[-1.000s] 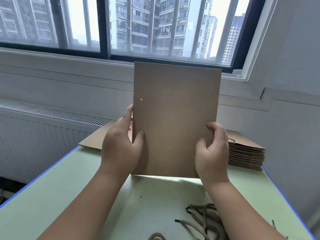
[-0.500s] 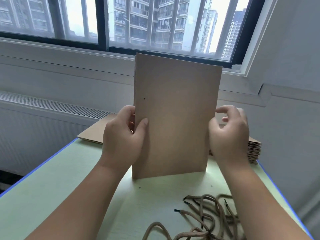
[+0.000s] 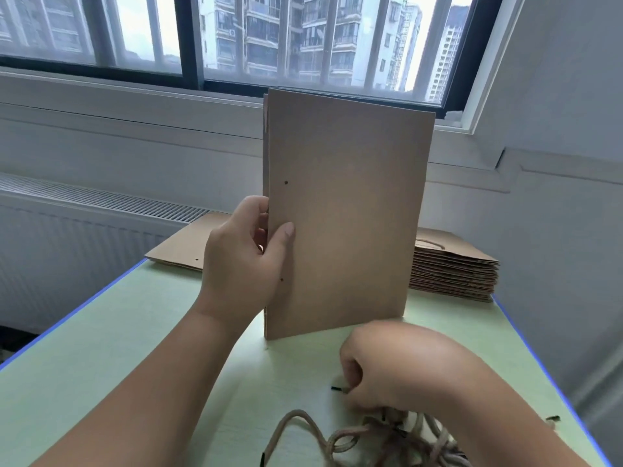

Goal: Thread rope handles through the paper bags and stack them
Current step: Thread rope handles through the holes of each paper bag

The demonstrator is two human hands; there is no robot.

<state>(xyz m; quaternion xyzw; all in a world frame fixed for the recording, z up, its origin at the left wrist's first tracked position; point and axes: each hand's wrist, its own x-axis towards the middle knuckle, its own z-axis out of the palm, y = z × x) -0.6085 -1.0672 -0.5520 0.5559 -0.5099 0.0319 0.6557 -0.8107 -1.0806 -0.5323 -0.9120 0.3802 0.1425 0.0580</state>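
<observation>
A flat kraft paper bag [image 3: 347, 214] stands on its lower edge on the pale green tabletop [image 3: 135, 348]. Its two punched holes [image 3: 286, 182] near the left side are empty, with no rope through them yet. The left hand [image 3: 242, 251] grips the bag's left edge and holds it upright, thumb pressed on the near face and fingers curled behind. Lower and to the right, the right hand [image 3: 387, 365] is curled knuckles-up just above the tabletop. It appears to pinch one rope handle [image 3: 337, 388] just behind its black tip, which juts out from under the hand; the fingertips themselves are hidden. A tangle of loose rope handles [image 3: 371, 439] lies just beside that hand at the near edge.

Behind the bag to the right sits a stack of bags [image 3: 451, 267] with a rope loop showing on the top one, which suggests finished work. At the back left lie flat bags [image 3: 188, 244], one hole visible and unthreaded, apparently waiting their turn. On this evidence the job is well under way but not over: this bag needs its handles before it can join the stack, and others remain to be done.
</observation>
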